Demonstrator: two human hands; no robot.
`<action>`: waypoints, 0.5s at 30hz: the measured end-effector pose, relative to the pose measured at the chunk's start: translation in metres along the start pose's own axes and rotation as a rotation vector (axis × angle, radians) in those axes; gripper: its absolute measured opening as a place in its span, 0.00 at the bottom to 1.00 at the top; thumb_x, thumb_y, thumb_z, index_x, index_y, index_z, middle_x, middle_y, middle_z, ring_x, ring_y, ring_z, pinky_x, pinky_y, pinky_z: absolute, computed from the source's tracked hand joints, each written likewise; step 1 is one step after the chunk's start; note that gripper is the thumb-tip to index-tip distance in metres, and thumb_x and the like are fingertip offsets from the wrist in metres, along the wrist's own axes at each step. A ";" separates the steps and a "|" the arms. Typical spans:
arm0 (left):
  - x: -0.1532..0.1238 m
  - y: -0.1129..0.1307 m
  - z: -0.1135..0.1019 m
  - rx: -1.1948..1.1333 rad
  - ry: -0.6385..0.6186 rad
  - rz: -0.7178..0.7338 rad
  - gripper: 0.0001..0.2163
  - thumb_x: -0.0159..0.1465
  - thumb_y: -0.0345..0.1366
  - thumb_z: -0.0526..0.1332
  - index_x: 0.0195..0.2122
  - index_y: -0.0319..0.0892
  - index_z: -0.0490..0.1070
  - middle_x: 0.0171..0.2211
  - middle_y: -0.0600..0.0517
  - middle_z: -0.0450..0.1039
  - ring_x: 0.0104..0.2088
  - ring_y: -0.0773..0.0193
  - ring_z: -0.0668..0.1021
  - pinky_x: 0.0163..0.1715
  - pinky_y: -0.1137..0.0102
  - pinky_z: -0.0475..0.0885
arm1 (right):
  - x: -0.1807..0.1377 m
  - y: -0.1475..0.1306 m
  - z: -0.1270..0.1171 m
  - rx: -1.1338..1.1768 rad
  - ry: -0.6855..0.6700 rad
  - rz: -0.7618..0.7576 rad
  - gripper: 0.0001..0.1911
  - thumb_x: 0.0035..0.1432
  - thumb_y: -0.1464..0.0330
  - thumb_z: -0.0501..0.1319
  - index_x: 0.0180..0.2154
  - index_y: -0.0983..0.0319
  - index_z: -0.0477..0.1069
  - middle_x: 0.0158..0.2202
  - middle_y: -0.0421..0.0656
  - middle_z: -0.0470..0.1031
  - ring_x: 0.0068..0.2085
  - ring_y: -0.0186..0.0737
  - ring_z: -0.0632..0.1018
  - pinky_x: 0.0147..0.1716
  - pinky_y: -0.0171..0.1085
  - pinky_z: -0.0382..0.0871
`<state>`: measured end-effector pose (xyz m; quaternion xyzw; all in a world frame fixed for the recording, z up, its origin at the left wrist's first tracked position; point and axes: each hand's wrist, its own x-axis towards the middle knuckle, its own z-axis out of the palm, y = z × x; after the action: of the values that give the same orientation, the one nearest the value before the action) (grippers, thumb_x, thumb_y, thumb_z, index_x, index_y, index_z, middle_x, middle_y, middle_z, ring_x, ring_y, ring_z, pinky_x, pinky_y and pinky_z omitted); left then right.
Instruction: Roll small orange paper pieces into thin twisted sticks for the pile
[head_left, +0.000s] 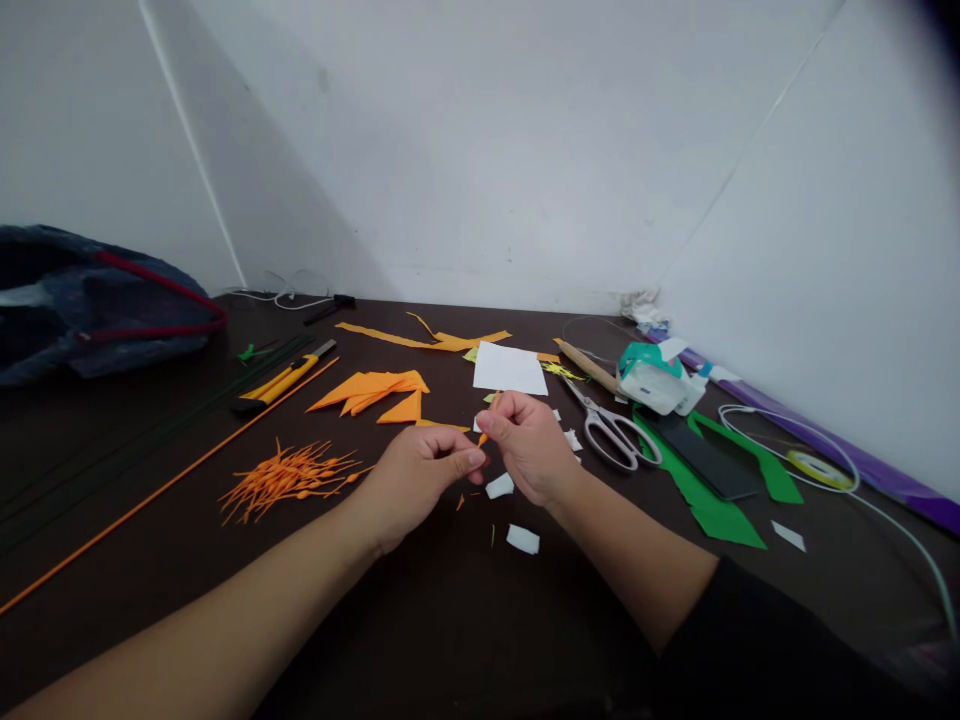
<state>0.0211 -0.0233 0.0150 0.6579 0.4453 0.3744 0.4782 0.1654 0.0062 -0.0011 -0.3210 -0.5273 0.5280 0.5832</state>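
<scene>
My left hand (420, 480) and my right hand (529, 445) meet over the dark table (450, 620), fingertips pinched together. Between them sticks up a thin orange piece (489, 418), small like a rolled paper strip; both hands pinch it. Just left of my left hand lies a heap of thin orange stamen-like strands (285, 478). Small white paper scraps (523, 539) lie right below my hands. A white paper square (510, 370) rests just beyond my fingers, and orange paper triangles (379, 392) lie to its left.
Scissors (615, 432) lie right of my hands, beside green paper cut-outs (712, 505), a dark flat block (709, 460) and a white tape dispenser (652, 380). A yellow utility knife (289, 375), a long orange stick (172, 480) and a dark bag (90, 300) are at left. A white cable (892, 520) curves at right.
</scene>
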 end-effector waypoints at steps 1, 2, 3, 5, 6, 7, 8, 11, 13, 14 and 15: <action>0.000 0.000 0.000 0.000 -0.001 -0.007 0.10 0.56 0.40 0.58 0.22 0.42 0.71 0.23 0.52 0.72 0.26 0.65 0.71 0.28 0.70 0.64 | 0.000 -0.001 -0.001 0.011 -0.023 0.012 0.11 0.43 0.66 0.65 0.20 0.60 0.64 0.20 0.35 0.61 0.23 0.30 0.61 0.25 0.34 0.58; 0.000 -0.001 0.000 0.002 -0.002 -0.009 0.10 0.56 0.40 0.58 0.22 0.41 0.71 0.24 0.52 0.73 0.26 0.65 0.71 0.28 0.70 0.64 | 0.001 -0.001 -0.002 0.017 -0.054 0.026 0.07 0.44 0.65 0.64 0.22 0.60 0.67 0.21 0.36 0.63 0.24 0.30 0.62 0.26 0.35 0.59; 0.001 -0.001 0.000 0.007 0.000 -0.006 0.10 0.56 0.40 0.57 0.22 0.41 0.71 0.24 0.52 0.73 0.26 0.65 0.72 0.29 0.70 0.64 | 0.001 -0.002 -0.003 0.018 -0.084 0.035 0.05 0.45 0.65 0.63 0.25 0.60 0.69 0.23 0.37 0.65 0.25 0.31 0.64 0.27 0.35 0.60; 0.001 -0.003 -0.001 0.030 0.006 0.014 0.11 0.56 0.41 0.57 0.22 0.41 0.72 0.26 0.51 0.74 0.28 0.64 0.72 0.30 0.69 0.64 | 0.002 -0.003 -0.007 0.017 -0.123 0.037 0.04 0.45 0.66 0.63 0.25 0.60 0.71 0.26 0.38 0.68 0.27 0.32 0.66 0.31 0.36 0.61; 0.002 -0.004 -0.001 0.045 0.005 0.025 0.11 0.56 0.41 0.57 0.22 0.41 0.72 0.26 0.51 0.74 0.28 0.64 0.72 0.30 0.69 0.64 | 0.002 -0.003 -0.008 0.019 -0.125 0.031 0.05 0.44 0.67 0.63 0.23 0.60 0.70 0.26 0.38 0.68 0.28 0.32 0.67 0.32 0.36 0.61; 0.002 -0.005 -0.001 0.057 0.003 0.034 0.11 0.56 0.41 0.57 0.22 0.41 0.72 0.26 0.50 0.75 0.29 0.63 0.73 0.30 0.69 0.64 | 0.002 -0.003 -0.009 0.020 -0.121 0.024 0.06 0.44 0.67 0.64 0.21 0.61 0.69 0.25 0.38 0.68 0.28 0.33 0.67 0.32 0.37 0.61; 0.002 -0.006 -0.001 0.066 0.001 0.038 0.11 0.56 0.41 0.57 0.22 0.41 0.72 0.26 0.50 0.75 0.29 0.63 0.72 0.30 0.69 0.63 | 0.002 -0.002 -0.010 0.022 -0.114 0.017 0.08 0.44 0.67 0.64 0.19 0.61 0.67 0.23 0.37 0.66 0.28 0.33 0.66 0.32 0.36 0.61; 0.002 -0.006 -0.001 0.088 -0.011 0.033 0.11 0.57 0.41 0.57 0.22 0.41 0.71 0.24 0.51 0.73 0.27 0.64 0.71 0.28 0.70 0.62 | 0.002 0.000 -0.008 0.023 -0.078 -0.015 0.13 0.43 0.68 0.65 0.17 0.61 0.62 0.20 0.35 0.60 0.25 0.31 0.63 0.29 0.35 0.59; 0.001 -0.005 -0.001 0.122 -0.005 0.028 0.11 0.57 0.41 0.56 0.22 0.41 0.70 0.22 0.53 0.71 0.25 0.66 0.70 0.26 0.71 0.61 | 0.002 0.003 -0.006 0.018 -0.038 -0.048 0.16 0.43 0.68 0.65 0.16 0.61 0.59 0.19 0.34 0.58 0.24 0.30 0.60 0.27 0.35 0.57; 0.001 -0.004 -0.001 0.149 0.000 0.028 0.11 0.57 0.40 0.56 0.21 0.41 0.69 0.22 0.53 0.70 0.24 0.66 0.69 0.26 0.71 0.61 | 0.002 0.004 -0.005 0.009 -0.020 -0.059 0.17 0.43 0.68 0.65 0.16 0.61 0.58 0.19 0.34 0.57 0.24 0.30 0.60 0.27 0.34 0.56; 0.001 -0.003 -0.001 0.179 0.009 0.030 0.11 0.57 0.40 0.56 0.21 0.41 0.69 0.21 0.54 0.69 0.24 0.67 0.68 0.25 0.71 0.60 | 0.003 0.006 -0.004 -0.002 -0.003 -0.068 0.17 0.43 0.68 0.66 0.16 0.61 0.57 0.19 0.34 0.57 0.23 0.30 0.59 0.26 0.34 0.56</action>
<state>0.0200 -0.0221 0.0125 0.7029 0.4690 0.3434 0.4099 0.1675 0.0110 -0.0073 -0.3029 -0.5391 0.5078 0.5997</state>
